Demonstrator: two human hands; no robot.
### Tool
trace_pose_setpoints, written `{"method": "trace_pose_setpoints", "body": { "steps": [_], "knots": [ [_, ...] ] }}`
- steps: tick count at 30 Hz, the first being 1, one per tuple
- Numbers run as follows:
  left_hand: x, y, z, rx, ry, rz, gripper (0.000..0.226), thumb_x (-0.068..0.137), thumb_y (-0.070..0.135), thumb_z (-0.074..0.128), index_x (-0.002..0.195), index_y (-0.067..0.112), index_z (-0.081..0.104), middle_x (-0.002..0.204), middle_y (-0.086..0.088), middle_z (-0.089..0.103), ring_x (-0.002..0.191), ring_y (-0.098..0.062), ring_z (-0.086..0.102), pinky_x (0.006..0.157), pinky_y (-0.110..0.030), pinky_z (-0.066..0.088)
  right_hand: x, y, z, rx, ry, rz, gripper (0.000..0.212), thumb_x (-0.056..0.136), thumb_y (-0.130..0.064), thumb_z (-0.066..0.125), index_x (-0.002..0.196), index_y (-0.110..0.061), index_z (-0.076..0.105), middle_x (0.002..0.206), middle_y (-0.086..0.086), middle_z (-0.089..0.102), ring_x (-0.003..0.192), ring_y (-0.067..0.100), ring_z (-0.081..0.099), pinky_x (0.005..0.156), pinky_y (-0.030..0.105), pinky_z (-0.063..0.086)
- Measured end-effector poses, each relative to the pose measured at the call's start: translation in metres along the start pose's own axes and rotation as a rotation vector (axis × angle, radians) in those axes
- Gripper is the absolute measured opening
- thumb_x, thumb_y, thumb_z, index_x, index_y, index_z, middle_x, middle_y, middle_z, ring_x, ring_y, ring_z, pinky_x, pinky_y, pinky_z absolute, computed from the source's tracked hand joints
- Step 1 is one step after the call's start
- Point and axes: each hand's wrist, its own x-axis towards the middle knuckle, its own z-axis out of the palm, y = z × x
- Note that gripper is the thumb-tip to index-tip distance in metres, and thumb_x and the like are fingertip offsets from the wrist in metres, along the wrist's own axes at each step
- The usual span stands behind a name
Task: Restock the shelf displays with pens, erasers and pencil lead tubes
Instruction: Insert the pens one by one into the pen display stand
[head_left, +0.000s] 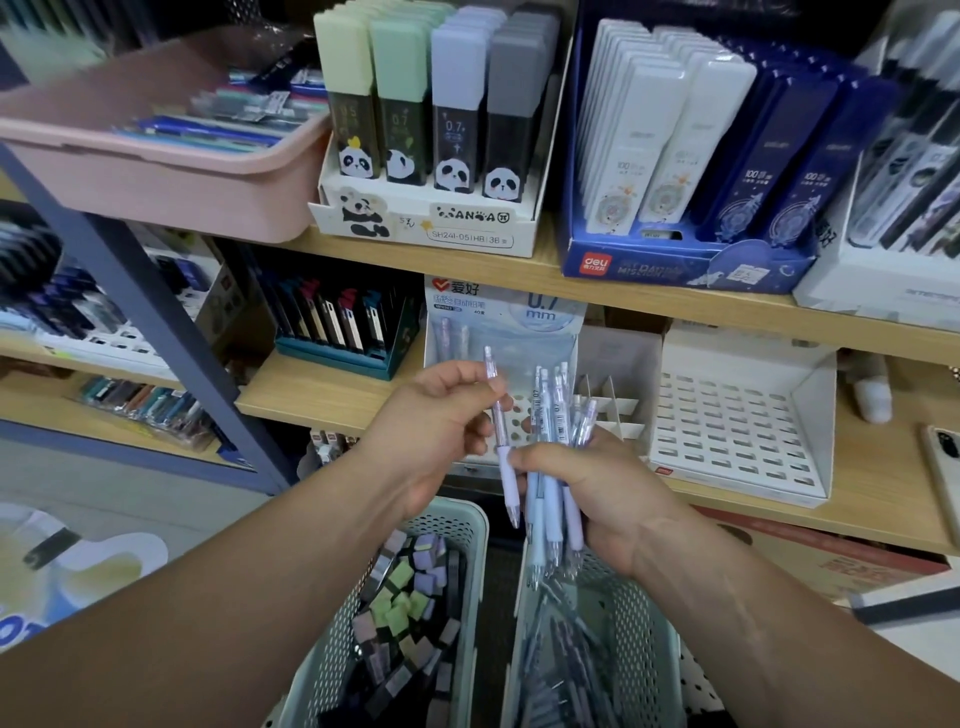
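Bunch of pale blue and lilac plastic click pens (550, 415) gripped in right hand (592, 493) just in front of white cardboard 0.7 mm pen display (519, 325), left hand (431, 431) pinching one clear lilac-grip pen (505, 462) right beside em, mint mesh plastic baskets (467, 519) below display

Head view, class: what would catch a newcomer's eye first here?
At centre, the right hand grips a bundle of pale blue and lilac plastic pens, while the left hand pinches one lilac pen beside it. On the wooden upper shelf stands a white cardboard panda display box of pastel-capped lead tubes.
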Motion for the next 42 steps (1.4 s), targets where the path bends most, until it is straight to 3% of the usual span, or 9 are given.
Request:
{"method": "trace_pose_setpoints", "body": {
  "steps": [6,9,11,17,24,27,32,39,42],
  "knots": [
    [0.013,0.015,-0.033,0.472,0.297,0.392,0.01,0.091,0.009,0.069,0.096,0.017,0.07,0.083,-0.003,0.074,0.079,-0.017,0.072,0.078,-0.034,0.058,0.007,0.002,-0.008,0.043,0.078,0.009,0.04,0.08,0.001,0.076,0.117,0.008,0.062,0.076,0.015,0.069,0.068,0.024,0.067,0.067,0.036,0.057],
    [0.019,0.017,-0.044,0.53,0.39,0.483,0.014,0.09,0.012,0.07,0.094,0.024,0.068,0.087,0.003,0.074,0.083,-0.009,0.071,0.075,-0.024,0.056,0.007,0.002,-0.011,0.06,0.08,-0.005,0.04,0.08,0.003,0.075,0.118,0.009,0.061,0.075,0.014,0.067,0.067,0.024,0.064,0.067,0.038,0.055],
    [0.023,0.017,-0.046,0.54,0.396,0.483,0.012,0.09,0.012,0.07,0.092,0.024,0.067,0.086,0.003,0.074,0.08,-0.006,0.07,0.07,-0.019,0.053,0.007,0.002,-0.012,0.062,0.077,-0.003,0.042,0.08,0.003,0.076,0.119,0.009,0.06,0.073,0.013,0.067,0.065,0.023,0.063,0.068,0.038,0.055],
    [0.036,0.009,-0.051,0.61,0.368,0.415,0.006,0.09,0.013,0.071,0.092,0.017,0.067,0.085,-0.002,0.073,0.076,-0.011,0.072,0.083,-0.042,0.06,0.008,0.001,-0.015,0.062,0.078,0.005,0.043,0.079,0.002,0.076,0.119,0.007,0.06,0.072,0.012,0.068,0.065,0.023,0.064,0.069,0.038,0.056],
    [0.037,0.011,-0.046,0.696,0.384,0.437,0.008,0.09,0.015,0.071,0.086,0.019,0.066,0.079,0.003,0.072,0.079,-0.021,0.071,0.078,-0.043,0.06,0.01,0.0,-0.019,0.037,0.085,0.001,0.03,0.08,0.002,0.074,0.108,0.0,0.064,0.07,0.009,0.069,0.07,0.023,0.065,0.083,0.046,0.056],
    [0.039,0.011,-0.045,0.731,0.374,0.449,0.008,0.09,0.014,0.071,0.087,0.019,0.066,0.079,0.002,0.072,0.077,-0.019,0.069,0.073,-0.036,0.058,0.009,-0.001,-0.02,0.041,0.079,0.005,0.028,0.079,0.002,0.075,0.105,-0.002,0.063,0.07,0.009,0.069,0.069,0.023,0.065,0.084,0.047,0.056],
    [0.04,0.006,-0.043,0.908,0.38,0.495,0.006,0.089,0.011,0.07,0.093,0.016,0.071,0.078,0.01,0.066,0.071,0.003,0.06,0.062,-0.005,0.042,0.006,-0.003,-0.022,0.055,0.06,0.018,0.028,0.079,0.003,0.075,0.104,-0.002,0.063,0.069,0.009,0.067,0.064,0.022,0.064,0.077,0.043,0.057],
    [0.048,0.002,-0.038,0.976,0.407,0.465,0.009,0.087,0.012,0.071,0.095,0.016,0.074,0.074,0.02,0.059,0.068,0.006,0.055,0.06,-0.009,0.037,-0.003,-0.008,-0.017,0.131,-0.029,0.05,0.034,0.081,0.005,0.073,0.113,-0.002,0.062,0.075,0.012,0.065,0.061,0.021,0.063,0.064,0.035,0.055],
    [0.053,0.0,-0.035,1.041,0.444,0.461,0.004,0.088,0.013,0.071,0.086,0.016,0.073,0.065,0.019,0.05,0.062,-0.005,0.052,0.058,-0.021,0.038,-0.007,-0.009,-0.015,0.148,-0.067,0.046,0.031,0.081,0.004,0.074,0.11,-0.004,0.063,0.076,0.013,0.064,0.062,0.022,0.063,0.063,0.034,0.053]
  ]
}}
